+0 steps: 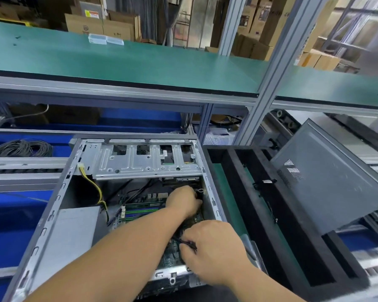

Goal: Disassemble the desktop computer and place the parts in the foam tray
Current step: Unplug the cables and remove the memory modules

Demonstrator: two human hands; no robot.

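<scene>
An open desktop computer case lies on the counter, long axis running near to far. Inside, the left hand reaches far, fingers curled on something hidden; the nearer right hand pinches a black cable. The foam tray sits just right.

Open computer case before me, foam tray to its right.
Side panel leans on the tray's right; shelf above, behind.
</scene>
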